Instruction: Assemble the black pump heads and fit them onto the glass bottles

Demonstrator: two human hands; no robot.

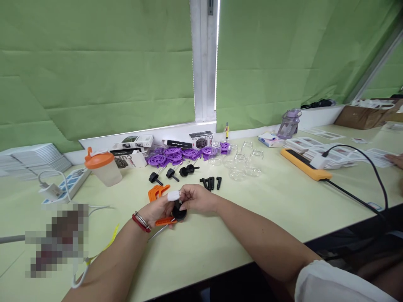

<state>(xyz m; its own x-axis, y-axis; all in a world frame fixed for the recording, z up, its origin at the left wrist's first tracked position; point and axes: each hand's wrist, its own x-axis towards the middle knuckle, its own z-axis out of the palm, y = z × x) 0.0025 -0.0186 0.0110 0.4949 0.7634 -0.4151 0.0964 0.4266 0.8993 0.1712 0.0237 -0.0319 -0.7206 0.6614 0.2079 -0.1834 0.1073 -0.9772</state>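
Here, on the pale yellow-green tabletop [252, 235], purple openwork plastic pieces [173, 155] cluster at the back; up front, the left hand [160, 209], bright orange plastic pieces [157, 193] beside it, curls around a round black plastic knob [179, 214]. The right hand [199, 199] pinches at its top; a slim metal rod [157, 233] juts below, small black elbows [218, 183] beyond.

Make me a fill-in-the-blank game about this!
The left hand and right hand hold a round, ____ plastic part.
A thin red bracelet circles the ____ arm.
The frosted plastic cup has a lid coloured ____.
Creased ____ sheets hang behind the pale yellow table.

Missing words: black; left; orange; green.
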